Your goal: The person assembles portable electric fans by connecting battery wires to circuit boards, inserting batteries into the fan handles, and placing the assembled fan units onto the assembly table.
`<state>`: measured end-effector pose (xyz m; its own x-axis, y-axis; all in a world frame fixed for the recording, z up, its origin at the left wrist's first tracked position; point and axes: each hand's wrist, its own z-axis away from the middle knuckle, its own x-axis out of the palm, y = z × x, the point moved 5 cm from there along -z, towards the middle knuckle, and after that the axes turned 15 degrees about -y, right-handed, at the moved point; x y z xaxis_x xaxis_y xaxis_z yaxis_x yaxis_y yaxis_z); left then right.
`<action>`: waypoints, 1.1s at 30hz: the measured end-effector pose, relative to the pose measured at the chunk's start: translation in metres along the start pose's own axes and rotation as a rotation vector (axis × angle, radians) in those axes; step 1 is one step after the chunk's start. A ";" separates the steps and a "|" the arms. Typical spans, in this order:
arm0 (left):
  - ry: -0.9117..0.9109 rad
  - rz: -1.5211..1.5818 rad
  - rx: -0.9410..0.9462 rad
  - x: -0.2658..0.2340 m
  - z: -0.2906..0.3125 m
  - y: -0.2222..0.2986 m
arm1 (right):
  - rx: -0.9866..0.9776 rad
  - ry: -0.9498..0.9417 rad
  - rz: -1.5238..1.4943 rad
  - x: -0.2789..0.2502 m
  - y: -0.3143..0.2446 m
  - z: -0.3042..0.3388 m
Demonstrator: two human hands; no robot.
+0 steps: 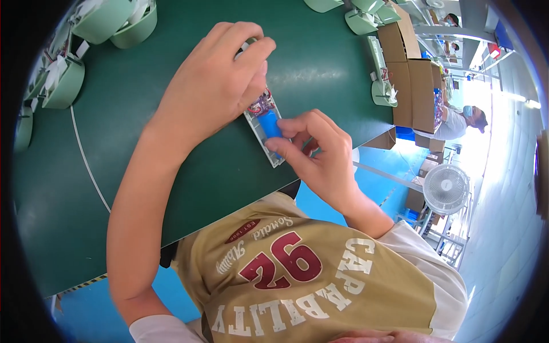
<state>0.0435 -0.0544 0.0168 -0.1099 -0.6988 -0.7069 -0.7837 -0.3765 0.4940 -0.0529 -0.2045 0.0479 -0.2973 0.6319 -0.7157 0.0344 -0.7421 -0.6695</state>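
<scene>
Housing point(261, 135) points lengthwise away, veering left, left fingers point(254, 55) gripping it, right fingers point(290, 125) pinching blue cylinder point(269, 123).

From here I see a pale, narrow, open housing point(261, 137) near the middle of the frame, slanting from upper left to lower right, its ribbed inside showing. Its upper part is mostly hidden from me. A blue cylinder point(267, 123) lies lengthwise inside, just below a purplish circuit board point(262, 104) with red wires.
</scene>
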 end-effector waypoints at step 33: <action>0.004 1.004 -1.094 0.004 0.047 0.033 | -0.206 -0.094 -0.099 -0.012 -0.003 -0.045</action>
<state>-0.0113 -0.0411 0.0059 -0.3105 -0.9383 0.1525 0.4544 -0.0055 0.8908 -0.0062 -0.1994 0.0493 -0.3961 0.6688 -0.6291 0.1913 -0.6100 -0.7690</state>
